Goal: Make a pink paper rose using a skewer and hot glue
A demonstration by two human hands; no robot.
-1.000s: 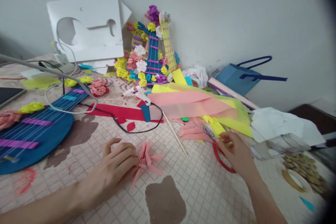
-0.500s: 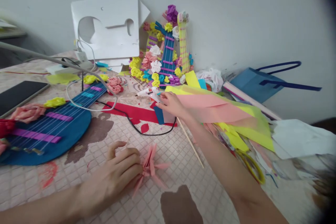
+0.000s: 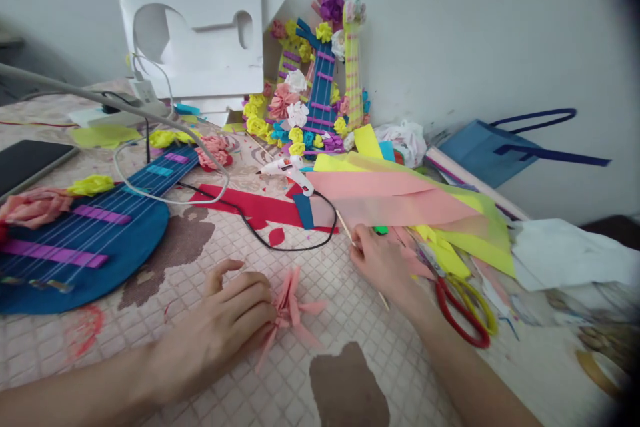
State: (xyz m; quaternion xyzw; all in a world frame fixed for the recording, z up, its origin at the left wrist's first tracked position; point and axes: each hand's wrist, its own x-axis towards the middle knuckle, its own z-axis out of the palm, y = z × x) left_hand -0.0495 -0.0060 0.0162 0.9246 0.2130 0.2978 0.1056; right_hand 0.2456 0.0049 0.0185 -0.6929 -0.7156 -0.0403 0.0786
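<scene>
My left hand (image 3: pixel 235 310) rests on the table with its fingers curled at the left side of a pink paper piece (image 3: pixel 290 310) that has several strips spreading out. My right hand (image 3: pixel 377 257) is closed around the upper part of a thin wooden stick (image 3: pixel 345 223), whose lower end shows below the hand. Behind it lies a white glue gun (image 3: pixel 287 170) with a black cord, at the left end of pink and yellow paper sheets (image 3: pixel 400 193). A blue guitar shape (image 3: pixel 125 233) with purple bars and paper flowers lies at the left.
Red strips (image 3: pixel 250 207) lie mid-table. Scissors (image 3: pixel 463 313) and white paper (image 3: pixel 570 253) are at the right, near a blue bag (image 3: pixel 487 150). Decorated paper guitars (image 3: pixel 320 93) and a white foam board (image 3: pixel 200 60) stand against the wall. A white cable (image 3: pixel 80 93) arches at the left.
My right hand has left the glue gun, moved back toward me and closed on the wooden stick. The red-handled scissors have come into sight. My left hand stays at the pink paper.
</scene>
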